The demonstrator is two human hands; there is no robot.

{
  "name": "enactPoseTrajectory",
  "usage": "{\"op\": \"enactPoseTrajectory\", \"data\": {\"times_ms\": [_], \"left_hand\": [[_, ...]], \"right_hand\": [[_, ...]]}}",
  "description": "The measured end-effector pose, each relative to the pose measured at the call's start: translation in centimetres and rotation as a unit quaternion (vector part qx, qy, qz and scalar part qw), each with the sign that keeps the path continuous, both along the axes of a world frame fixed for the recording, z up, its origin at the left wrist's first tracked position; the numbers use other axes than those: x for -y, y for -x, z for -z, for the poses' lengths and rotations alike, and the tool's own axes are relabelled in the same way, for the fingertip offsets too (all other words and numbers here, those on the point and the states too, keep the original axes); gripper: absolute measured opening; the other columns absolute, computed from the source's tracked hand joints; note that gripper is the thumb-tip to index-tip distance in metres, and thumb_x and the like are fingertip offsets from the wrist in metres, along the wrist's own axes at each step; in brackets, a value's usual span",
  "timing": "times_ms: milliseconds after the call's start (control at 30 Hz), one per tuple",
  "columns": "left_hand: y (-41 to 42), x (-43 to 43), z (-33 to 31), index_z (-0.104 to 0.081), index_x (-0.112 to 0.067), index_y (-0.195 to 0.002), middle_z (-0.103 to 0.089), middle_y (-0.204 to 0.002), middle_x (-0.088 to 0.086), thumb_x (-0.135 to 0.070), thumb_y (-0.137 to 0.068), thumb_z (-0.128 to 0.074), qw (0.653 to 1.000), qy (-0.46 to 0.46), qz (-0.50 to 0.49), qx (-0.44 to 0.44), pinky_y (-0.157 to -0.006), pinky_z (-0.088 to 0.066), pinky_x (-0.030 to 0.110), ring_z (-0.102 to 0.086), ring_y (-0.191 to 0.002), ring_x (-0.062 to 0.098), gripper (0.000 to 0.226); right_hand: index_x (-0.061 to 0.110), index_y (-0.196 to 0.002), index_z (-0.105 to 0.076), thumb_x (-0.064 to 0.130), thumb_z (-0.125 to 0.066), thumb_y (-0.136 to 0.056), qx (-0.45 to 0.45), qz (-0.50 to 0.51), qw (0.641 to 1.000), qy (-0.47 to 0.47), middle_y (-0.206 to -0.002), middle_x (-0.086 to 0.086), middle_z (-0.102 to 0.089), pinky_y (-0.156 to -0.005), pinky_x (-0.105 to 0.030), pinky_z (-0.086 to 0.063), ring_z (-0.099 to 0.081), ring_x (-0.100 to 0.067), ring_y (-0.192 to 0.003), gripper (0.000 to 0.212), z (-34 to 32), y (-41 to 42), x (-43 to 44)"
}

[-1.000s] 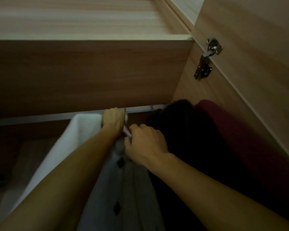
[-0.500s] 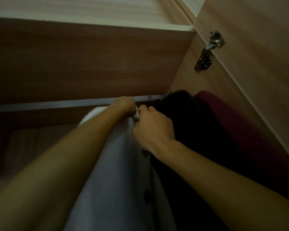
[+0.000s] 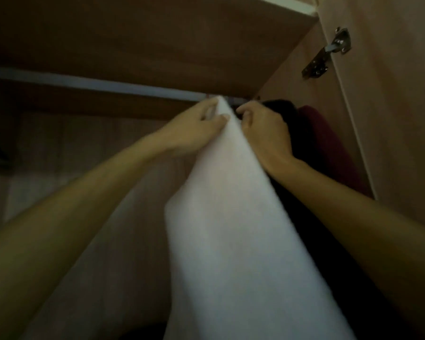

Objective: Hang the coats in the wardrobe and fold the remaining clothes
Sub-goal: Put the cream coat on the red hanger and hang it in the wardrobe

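A white coat (image 3: 231,217) hangs down the middle of the wardrobe, its top right under the grey hanging rail (image 3: 96,83). My left hand (image 3: 196,128) pinches the coat's top from the left, thumb on the fabric. My right hand (image 3: 263,126) is curled at the coat's top from the right, close to the rail; what its fingers hold is hidden. A black coat (image 3: 295,123) and a dark red coat (image 3: 329,148) hang on the rail just to the right, touching my right hand. The hanger is hidden.
A wooden shelf (image 3: 157,33) sits just above the rail. The wardrobe's side wall and open door (image 3: 390,119) with a metal hinge (image 3: 326,55) stand at the right. The rail runs bare to the left.
Both hands have risen with the white coat's top up to the rail. The coat has turned, so its dark buttons no longer show. The view has tilted upward.
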State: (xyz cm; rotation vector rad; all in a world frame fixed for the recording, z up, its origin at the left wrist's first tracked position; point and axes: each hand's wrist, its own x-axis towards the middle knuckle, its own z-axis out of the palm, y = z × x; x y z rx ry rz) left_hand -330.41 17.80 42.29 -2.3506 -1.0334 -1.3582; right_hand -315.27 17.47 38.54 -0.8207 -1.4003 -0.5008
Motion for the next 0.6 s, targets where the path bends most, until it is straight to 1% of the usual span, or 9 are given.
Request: {"op": "enactPoseTrajectory", "data": {"times_ms": [33,67,100,133,233,333,400,500,600], "left_hand": [[-0.5,0.4,2.0,-0.025,-0.032,-0.146,-0.03,-0.151,-0.001,-0.051,-0.093,-0.044,1.0,-0.008,-0.004,0.002,-0.111,-0.03,0.036,-0.035,-0.134,0.017,0.06],[-0.8,0.7,3.9,-0.019,-0.032,-0.148,-0.022,-0.155,-0.002,-0.053,-0.093,-0.042,1.0,-0.016,-0.004,0.001,-0.112,-0.023,0.032,-0.027,-0.139,0.017,0.063],[-1.2,0.9,5.6,-0.016,-0.032,-0.149,-0.017,-0.156,-0.003,-0.054,-0.093,-0.04,1.0,-0.019,0.001,0.003,-0.11,-0.019,0.029,-0.022,-0.141,0.017,0.064],[-1.5,1.4,6.9,-0.015,-0.033,-0.149,-0.015,-0.157,-0.003,-0.057,-0.093,-0.038,1.0,-0.019,0.006,0.011,-0.109,-0.019,0.029,-0.021,-0.141,0.017,0.065],[-1.8,2.5,9.4,-0.017,-0.034,-0.148,-0.016,-0.154,-0.002,-0.06,-0.091,-0.039,0.999,-0.023,-0.002,0.037,-0.109,-0.024,0.035,-0.025,-0.139,0.02,0.067],[-2.1,3.5,10.8,-0.019,-0.029,-0.149,-0.02,-0.152,0.0,-0.055,-0.092,-0.043,0.997,-0.037,-0.031,0.057,-0.101,-0.024,0.025,-0.03,-0.135,0.019,0.067],[-2.5,4.3,11.7,-0.02,-0.025,-0.149,-0.021,-0.151,0.001,-0.052,-0.093,-0.045,0.996,-0.042,-0.049,0.061,-0.098,-0.023,0.022,-0.031,-0.134,0.018,0.067],[-2.9,5.8,14.0,-0.019,-0.021,-0.149,-0.019,-0.152,0.001,-0.051,-0.092,-0.047,0.992,-0.043,-0.071,0.091,-0.099,-0.024,0.022,-0.031,-0.134,0.017,0.07],[-3.2,7.6,18.0,-0.011,-0.028,-0.15,-0.009,-0.156,0.0,-0.054,-0.09,-0.048,0.986,-0.028,-0.095,0.134,-0.107,-0.024,0.032,-0.023,-0.14,0.02,0.075]], "right_hand": [[0.015,-0.116,-0.061,0.018,-0.041,-0.096,-0.004,0.001,1.0,0.003,-0.109,-0.009,-0.065,-0.074,-0.032,-0.048,-0.06,-0.026,-0.094,0.028,0.3,-0.5,0.4],[0.015,-0.118,-0.06,0.019,-0.041,-0.096,-0.007,-0.002,1.0,0.005,-0.112,-0.008,-0.065,-0.077,-0.03,-0.047,-0.06,-0.024,-0.097,0.029,0.6,-1.0,0.7],[0.015,-0.119,-0.06,0.019,-0.041,-0.097,-0.011,-0.006,1.0,0.005,-0.114,-0.006,-0.064,-0.079,-0.028,-0.046,-0.059,-0.021,-0.099,0.029,0.9,-1.5,1.1],[0.016,-0.119,-0.059,0.018,-0.039,-0.098,-0.014,-0.006,1.0,0.005,-0.114,-0.004,-0.064,-0.079,-0.026,-0.045,-0.059,-0.018,-0.099,0.029,1.1,-2.0,1.6],[0.018,-0.115,-0.06,0.019,-0.036,-0.1,-0.005,-0.007,1.0,-0.003,-0.109,0.001,-0.064,-0.078,-0.025,-0.046,-0.056,-0.01,-0.09,0.029,2.0,-3.0,3.3],[0.018,-0.111,-0.061,0.025,-0.038,-0.1,0.016,-0.035,0.999,0.004,-0.098,0.002,-0.065,-0.076,-0.029,-0.049,-0.059,-0.01,-0.084,0.026,3.4,-3.1,5.2],[0.019,-0.111,-0.061,0.028,-0.04,-0.098,0.037,-0.041,0.998,0.019,-0.096,0.003,-0.065,-0.076,-0.033,-0.051,-0.059,-0.011,-0.083,0.026,4.9,-2.9,6.1],[0.017,-0.118,-0.06,0.029,-0.042,-0.096,0.057,-0.073,0.995,0.039,-0.108,0.0,-0.065,-0.083,-0.038,-0.051,-0.06,-0.015,-0.095,0.031,7.8,-2.5,7.4],[0.018,-0.126,-0.056,0.03,-0.043,-0.096,0.079,-0.097,0.991,0.056,-0.122,-0.001,-0.06,-0.088,-0.033,-0.049,-0.058,-0.015,-0.106,0.034,11.3,-2.2,9.0]]}}
